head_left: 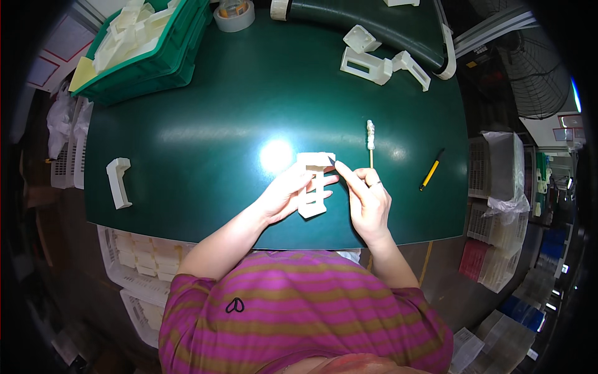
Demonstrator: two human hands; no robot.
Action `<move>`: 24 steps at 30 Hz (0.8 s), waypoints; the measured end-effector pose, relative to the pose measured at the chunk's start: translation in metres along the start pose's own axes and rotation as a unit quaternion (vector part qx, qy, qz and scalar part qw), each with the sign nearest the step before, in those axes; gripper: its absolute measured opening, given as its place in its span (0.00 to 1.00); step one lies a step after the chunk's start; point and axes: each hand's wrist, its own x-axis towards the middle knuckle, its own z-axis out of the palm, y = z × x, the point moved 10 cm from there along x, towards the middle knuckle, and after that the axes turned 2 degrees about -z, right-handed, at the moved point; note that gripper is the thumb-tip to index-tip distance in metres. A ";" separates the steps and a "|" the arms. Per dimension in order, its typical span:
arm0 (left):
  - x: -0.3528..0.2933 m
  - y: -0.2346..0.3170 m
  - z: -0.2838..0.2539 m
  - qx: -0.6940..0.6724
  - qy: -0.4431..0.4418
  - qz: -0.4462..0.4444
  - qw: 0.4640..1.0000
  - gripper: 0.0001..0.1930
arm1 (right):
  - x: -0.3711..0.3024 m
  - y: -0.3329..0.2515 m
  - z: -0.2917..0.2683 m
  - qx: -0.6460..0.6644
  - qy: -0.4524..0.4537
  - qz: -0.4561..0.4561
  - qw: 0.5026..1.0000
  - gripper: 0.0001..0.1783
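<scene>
My left hand (288,194) grips a cream plastic bracket-shaped part (314,184) just above the near edge of the dark green table (237,118). My right hand (367,198) pinches a small dark blade-like tool whose tip touches the part's top right corner. A thin wooden stick with a white swab tip (371,142) lies on the table just beyond my right hand. A yellow and black utility knife (431,171) lies further right.
A green crate (177,56) of cream parts sits at the far left, a tape roll (234,15) beside it. Three cream parts (374,59) lie at the far right, one (117,182) at the left edge. White trays (140,262) stand below the table.
</scene>
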 end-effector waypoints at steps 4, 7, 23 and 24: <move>0.000 0.003 0.004 0.031 -0.003 0.004 0.999 0.32 | -0.001 0.002 -0.002 -0.013 0.006 0.009 1.000 0.23; 0.000 0.004 0.007 0.046 -0.004 0.000 0.999 0.33 | -0.001 0.003 -0.002 -0.021 0.011 0.012 1.000 0.22; -0.004 0.008 0.005 0.048 -0.022 0.021 0.998 0.30 | 0.006 -0.015 -0.002 -0.010 -0.001 -0.033 0.999 0.24; -0.004 0.006 0.005 0.055 -0.022 0.020 0.998 0.30 | 0.004 -0.014 -0.001 -0.010 -0.001 -0.035 0.999 0.24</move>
